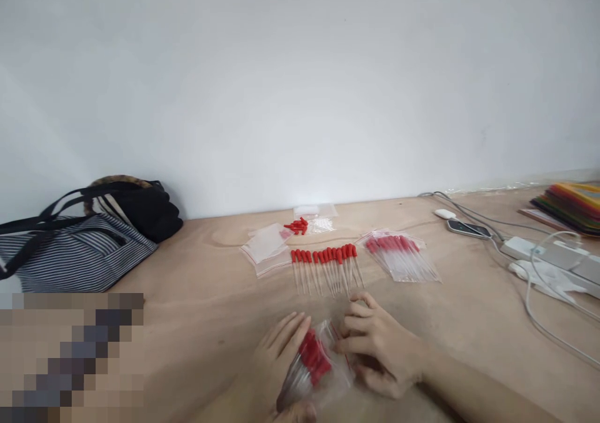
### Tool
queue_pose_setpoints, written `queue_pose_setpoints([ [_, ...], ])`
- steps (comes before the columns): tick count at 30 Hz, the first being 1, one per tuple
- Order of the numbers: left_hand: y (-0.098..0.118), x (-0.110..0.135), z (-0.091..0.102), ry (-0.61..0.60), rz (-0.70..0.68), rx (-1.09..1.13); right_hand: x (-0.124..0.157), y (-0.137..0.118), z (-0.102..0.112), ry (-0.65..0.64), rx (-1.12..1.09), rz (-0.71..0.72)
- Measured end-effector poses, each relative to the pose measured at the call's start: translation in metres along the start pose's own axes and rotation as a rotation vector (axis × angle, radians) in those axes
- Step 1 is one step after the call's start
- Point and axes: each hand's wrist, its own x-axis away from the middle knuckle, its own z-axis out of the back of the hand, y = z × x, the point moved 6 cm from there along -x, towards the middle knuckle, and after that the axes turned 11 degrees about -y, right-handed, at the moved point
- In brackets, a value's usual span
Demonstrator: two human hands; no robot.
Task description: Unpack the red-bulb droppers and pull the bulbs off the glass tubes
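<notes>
A clear zip bag (pixel 335 382) of red-topped droppers (pixel 315 355) lies on the table between my hands. My left hand (pixel 272 363) grips its left side, fingers along the upper part and thumb lower down. On the bag's right, by the red-lined zip edge, my right hand (pixel 382 342) has its fingers curled with the tips at the plastic. Beyond my hands, several loose droppers (pixel 330 257) lie in a row, red bulbs pointing away from me. A filled bag of droppers (pixel 398 257) is to their right.
Flat zip bags (pixel 267 248) and a heap of loose red bulbs (pixel 297 225) lie behind. Thin clear tubes (pixel 322 224) are beside the heap. A striped bag (pixel 75 254) stands left; a phone (pixel 469 228), power strip (pixel 557 254), cables and coloured sheets (pixel 569 207) are right.
</notes>
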Motion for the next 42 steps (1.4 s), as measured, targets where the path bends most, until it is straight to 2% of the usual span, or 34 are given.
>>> queue_pose_setpoints([
  [2, -0.001, 0.006, -0.006, -0.022, 0.007, 0.026, -0.002, 0.001, 0.002, -0.036, -0.134, -0.061],
  [5, -0.004, 0.004, -0.008, -0.06, -0.017, 0.096, -0.005, 0.005, 0.0, -0.064, -0.195, -0.219],
  [8, -0.007, -0.005, -0.005, -0.137, -0.056, 0.176, -0.004, 0.013, -0.005, -0.017, -0.223, -0.369],
  [11, -0.01, -0.012, -0.002, -0.188, -0.055, 0.245, -0.003, 0.017, -0.01, -0.002, -0.273, -0.42],
  [14, -0.015, -0.014, -0.001, -0.182, -0.009, 0.3, -0.004, 0.019, -0.014, -0.027, -0.267, -0.433],
  [19, -0.021, -0.007, -0.004, -0.246, 0.02, 0.333, -0.007, 0.019, -0.018, -0.09, -0.2, -0.441],
  [25, -0.027, -0.002, -0.008, -0.295, 0.111, 0.403, -0.011, 0.017, -0.011, -0.113, -0.209, -0.375],
  [36, -0.037, -0.003, -0.017, -0.189, -0.017, 0.436, -0.017, 0.014, -0.015, -0.114, -0.144, -0.283],
  [42, -0.038, -0.001, -0.016, -0.201, 0.045, 0.39, -0.02, 0.018, -0.015, -0.058, -0.194, -0.331],
])
